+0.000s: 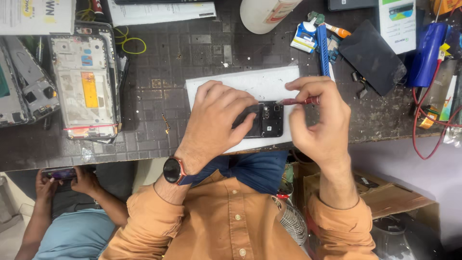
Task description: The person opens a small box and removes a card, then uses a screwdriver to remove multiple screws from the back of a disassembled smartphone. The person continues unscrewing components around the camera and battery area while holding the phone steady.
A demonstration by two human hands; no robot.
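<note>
Nearest the camera are the person's orange sleeves and a watch [172, 170] on the left wrist. To the lower left, another person in a blue shirt holds a small phone [60, 173] in both hands, below the bench edge.

The left hand [216, 120] lies flat over a black phone [263, 120], fingers spread across its left part and pressing it down; the grip is a hold-down rather than a clench. The phone rests on a white sheet [250, 84] on the bench [192, 48], near its front edge, with the camera end showing to the right of the fingers. The right hand [320, 120] pinches a red-handled screwdriver [301, 101] between thumb and forefinger, its grip closed on the handle, the tip lying at the phone's upper right corner.

Further out on the left sits an opened phone frame [85, 86] with a yellow patch inside, beside more stripped frames [26, 86]. Yellow rubber bands [130, 43] lie behind it. To the right are a blue tool [323, 50], a dark screen panel [373, 58], a blue cylinder [427, 55] and red wires [418, 130]. At the far edge stand a white container [264, 14] and papers [159, 9].
</note>
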